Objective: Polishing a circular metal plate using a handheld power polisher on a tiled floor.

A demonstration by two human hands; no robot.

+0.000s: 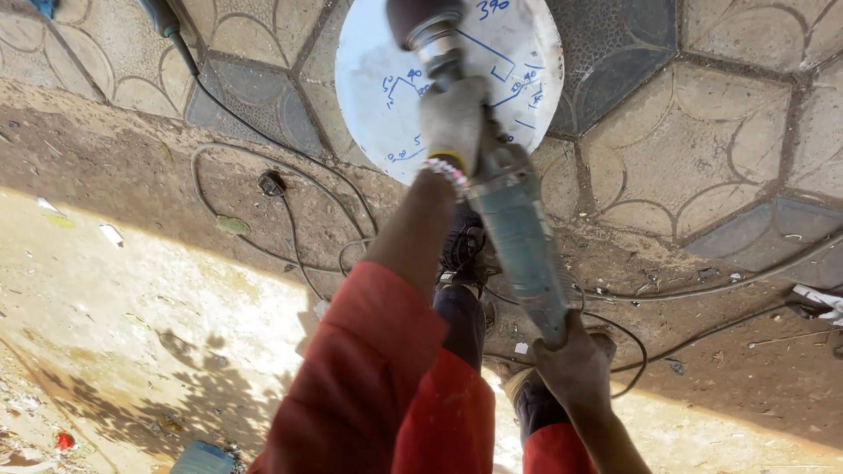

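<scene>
Head view shows our left hand [452, 123], in a pale glove, with its grip wrapped tight around the front handle of the angle grinder [514, 224], while our bare right hand [572, 362] is closed fully around the rear end of its teal body. We see the grinder's head resting over the round white metal disc [373, 79] marked with blue lines. The disc lies flat on the patterned paving [702, 140], with black cables [263, 189] trailing across the dirt beside it.
</scene>
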